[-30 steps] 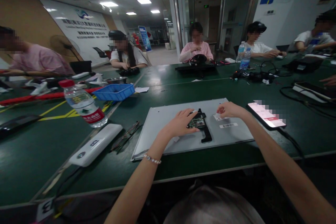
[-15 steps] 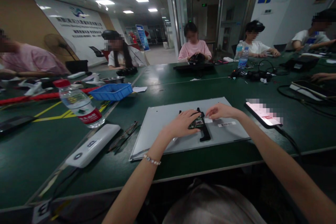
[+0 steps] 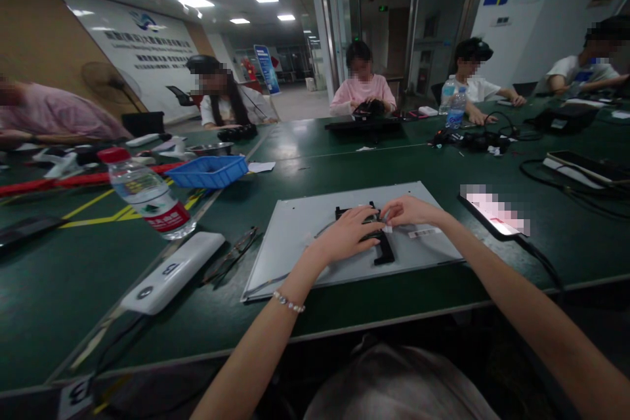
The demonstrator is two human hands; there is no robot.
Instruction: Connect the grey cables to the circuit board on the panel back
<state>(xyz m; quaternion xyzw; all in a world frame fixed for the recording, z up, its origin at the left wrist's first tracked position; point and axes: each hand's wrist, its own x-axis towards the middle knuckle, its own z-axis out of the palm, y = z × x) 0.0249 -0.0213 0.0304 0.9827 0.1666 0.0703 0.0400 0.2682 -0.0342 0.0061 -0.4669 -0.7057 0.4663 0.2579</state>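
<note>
A grey flat panel [image 3: 295,230] lies on the table in front of me, with a black bracket [image 3: 385,252] on its middle. My left hand [image 3: 347,234] rests over the bracket, fingers stretched out, and hides most of it. The circuit board in the bracket is now covered by that hand. At the bracket's right edge, my right hand [image 3: 411,211] has its fingers bent into a pinch; what is between the fingertips is too small to make out. A small white piece shows just below them. To the right, a barcode label [image 3: 424,233] is stuck on the panel.
Left of the panel lie eyeglasses [image 3: 231,256], a white power bank [image 3: 174,272] and a water bottle [image 3: 147,197]. A blue tray [image 3: 209,174] sits behind them. At the right is a phone [image 3: 495,211] with a cable. Several people sit around the green table [image 3: 315,174].
My left hand has shifted slightly right, covering the circuit board that showed before. My right hand has moved slightly left, its fingertips closer to the bracket and the left hand.
</note>
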